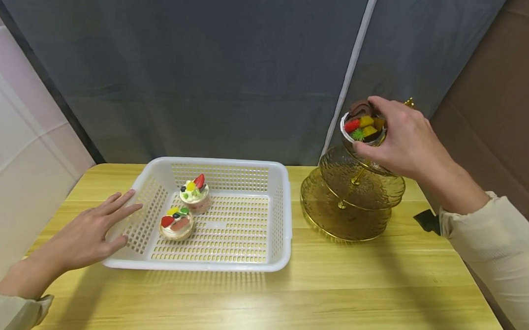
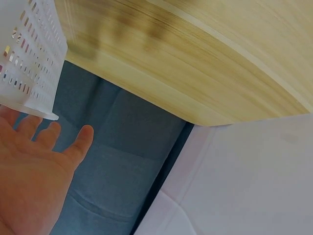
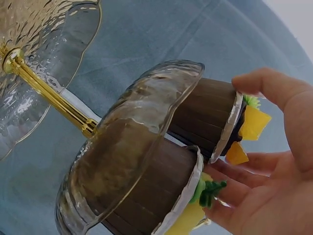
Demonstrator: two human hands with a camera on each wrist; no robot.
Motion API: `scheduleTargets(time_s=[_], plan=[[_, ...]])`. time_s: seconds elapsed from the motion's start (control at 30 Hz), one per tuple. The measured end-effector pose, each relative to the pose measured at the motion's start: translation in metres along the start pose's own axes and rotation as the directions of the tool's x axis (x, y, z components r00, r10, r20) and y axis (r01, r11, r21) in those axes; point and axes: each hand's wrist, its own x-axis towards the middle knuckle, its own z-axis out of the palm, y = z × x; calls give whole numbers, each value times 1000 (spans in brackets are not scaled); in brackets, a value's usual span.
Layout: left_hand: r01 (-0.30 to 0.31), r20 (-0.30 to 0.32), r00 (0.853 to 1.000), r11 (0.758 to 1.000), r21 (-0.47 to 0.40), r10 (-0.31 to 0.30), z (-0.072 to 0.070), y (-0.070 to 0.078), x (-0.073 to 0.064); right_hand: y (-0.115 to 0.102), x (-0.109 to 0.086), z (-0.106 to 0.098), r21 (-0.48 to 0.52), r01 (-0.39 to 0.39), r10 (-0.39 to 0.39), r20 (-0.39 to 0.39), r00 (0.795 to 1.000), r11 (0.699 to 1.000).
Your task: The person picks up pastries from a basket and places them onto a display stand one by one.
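Note:
My right hand (image 1: 407, 137) grips a fruit-topped chocolate cupcake (image 1: 364, 129) by its rim, thumb on one side and fingers on the other. In the right wrist view this cupcake (image 3: 203, 115) is at the top tier (image 3: 166, 78) of a tiered glass stand (image 1: 313, 204), beside a second brown-cased cupcake (image 3: 159, 183). Whether its base touches the tier, I cannot tell. My left hand (image 1: 90, 233) is spread at the left rim of a white plastic basket (image 1: 198, 266), fingers straight. Inside the basket are a cream dessert cup (image 1: 195, 197) and a fruit tart (image 1: 176, 225).
Basket and stand stand side by side on a wooden table (image 1: 330, 291). A grey curtain (image 1: 206, 74) hangs behind the table. Some small dark object (image 1: 428, 221) shows beside the right sleeve, partly covered. A gold post (image 3: 54, 98) joins the stand's tiers.

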Motion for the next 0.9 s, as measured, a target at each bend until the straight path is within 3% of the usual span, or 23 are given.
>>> scheduleTargets(time_s=[0.3, 0.57, 0.9], plan=[[16, 24, 1000, 1000, 2, -16, -1, 0, -1, -4, -3, 2, -98, -42, 36, -56, 998, 994], [12, 20, 1000, 1000, 1, -12, -2, -1, -1, -8, -5, 5, -182, -9, 6, -17, 1000, 983], [7, 20, 1000, 1000, 1, -7, -2, 1, -1, -8, -7, 7, -188, -12, -5, -89, 996, 982]])
